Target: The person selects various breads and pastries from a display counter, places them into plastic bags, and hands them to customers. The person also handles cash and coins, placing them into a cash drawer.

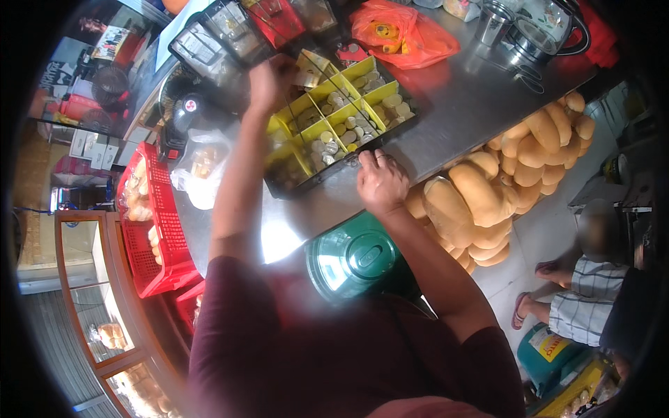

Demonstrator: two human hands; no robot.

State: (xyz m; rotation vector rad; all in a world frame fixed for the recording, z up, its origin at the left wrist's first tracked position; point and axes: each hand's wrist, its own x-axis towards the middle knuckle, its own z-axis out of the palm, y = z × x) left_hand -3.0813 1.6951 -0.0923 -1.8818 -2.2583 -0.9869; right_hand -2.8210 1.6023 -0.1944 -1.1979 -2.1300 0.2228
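Observation:
A black cash box (279,187) lies open on the metal counter. Its yellow divided tray (323,129) holds many coins, sorted in compartments. My left hand (270,82) reaches over the box's far left part, beside a yellowish banknote (313,68); its fingers are dark and blurred, so their grip is hidden. My right hand (382,180) rests at the box's near edge, fingers curled over the rim by the latch. Behind the tray, the raised lid (224,35) has clear and red pockets.
An orange plastic bag (401,33) and a steel cup (493,22) stand farther back on the counter (460,104). Long bread loaves (481,188) are heaped at right. Below is a green lidded bin (362,254). Red crates (164,230) stand left; a person's legs (578,296) show lower right.

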